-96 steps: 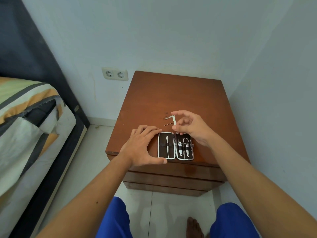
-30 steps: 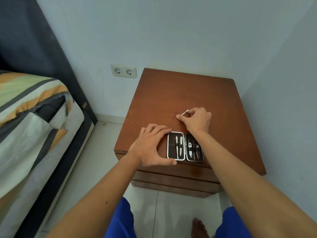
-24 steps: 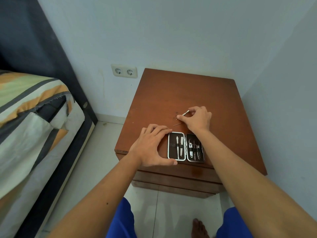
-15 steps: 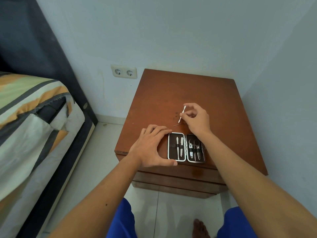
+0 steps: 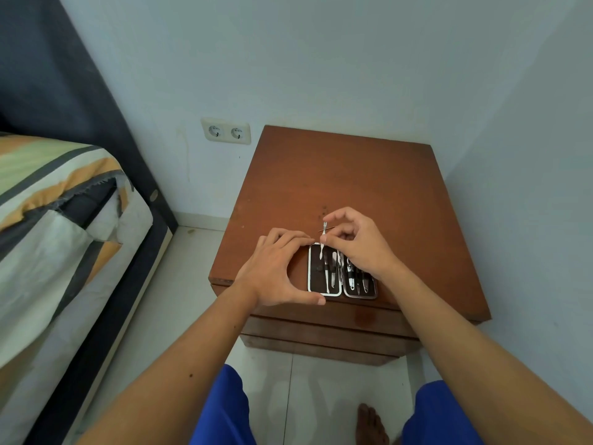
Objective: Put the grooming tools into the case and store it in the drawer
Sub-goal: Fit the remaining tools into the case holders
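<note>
On the wooden tabletop, you are loading the open case.
Your right hand is pinching a thin tool over its left half; your left hand is bracing the case; next, slot the tool in.

Single head-worn wide-angle view, looking forward and steeply down from above a wooden table set in a room corner. Close range: both forearms entering from 5 and 7 o'clock, left hand and right hand meeting near frame centre. Bed at 9 o'clock, wall socket at 11, bare foot at 6. No second view.
</note>
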Motion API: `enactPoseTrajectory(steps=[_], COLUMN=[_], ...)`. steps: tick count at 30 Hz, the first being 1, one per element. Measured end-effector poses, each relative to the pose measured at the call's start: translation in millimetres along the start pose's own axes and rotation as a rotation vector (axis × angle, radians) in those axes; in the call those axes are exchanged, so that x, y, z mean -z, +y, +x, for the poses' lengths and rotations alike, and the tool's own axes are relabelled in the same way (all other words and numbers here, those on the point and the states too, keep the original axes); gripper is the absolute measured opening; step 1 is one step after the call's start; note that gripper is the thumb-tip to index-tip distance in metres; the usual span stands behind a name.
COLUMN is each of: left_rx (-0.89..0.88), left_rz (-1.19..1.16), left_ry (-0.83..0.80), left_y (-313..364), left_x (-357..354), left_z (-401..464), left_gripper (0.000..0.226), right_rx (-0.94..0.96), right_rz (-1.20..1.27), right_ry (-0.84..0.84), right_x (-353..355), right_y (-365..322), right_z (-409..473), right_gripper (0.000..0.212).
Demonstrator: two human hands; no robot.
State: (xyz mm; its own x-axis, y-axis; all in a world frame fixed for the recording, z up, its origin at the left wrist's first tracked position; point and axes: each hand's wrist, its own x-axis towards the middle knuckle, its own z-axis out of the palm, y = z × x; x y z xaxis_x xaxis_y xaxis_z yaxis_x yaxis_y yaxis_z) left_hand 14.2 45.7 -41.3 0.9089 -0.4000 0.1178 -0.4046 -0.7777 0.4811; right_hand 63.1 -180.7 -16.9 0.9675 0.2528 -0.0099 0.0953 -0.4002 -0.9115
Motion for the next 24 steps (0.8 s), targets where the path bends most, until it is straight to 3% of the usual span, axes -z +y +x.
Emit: enactPoseTrajectory(steps=[20,24], left_rx=[0.003,0.003], left_rz=[0.004,0.012], left_ry=[-0.002,-0.002], left_y=[0.5,0.9], left_x=[0.1,-0.4], left_z=[-0.2,0.2], left_gripper=[0.116,0.117], right_rx=[0.018,0.052], right_rz=[-0.055,-0.163], right_ry=[-0.046,-0.044], right_x=[-8.1,-5.5], right_y=[4.5,5.3], right_z=[0.8,-1.9], right_gripper=[0.031,0.033])
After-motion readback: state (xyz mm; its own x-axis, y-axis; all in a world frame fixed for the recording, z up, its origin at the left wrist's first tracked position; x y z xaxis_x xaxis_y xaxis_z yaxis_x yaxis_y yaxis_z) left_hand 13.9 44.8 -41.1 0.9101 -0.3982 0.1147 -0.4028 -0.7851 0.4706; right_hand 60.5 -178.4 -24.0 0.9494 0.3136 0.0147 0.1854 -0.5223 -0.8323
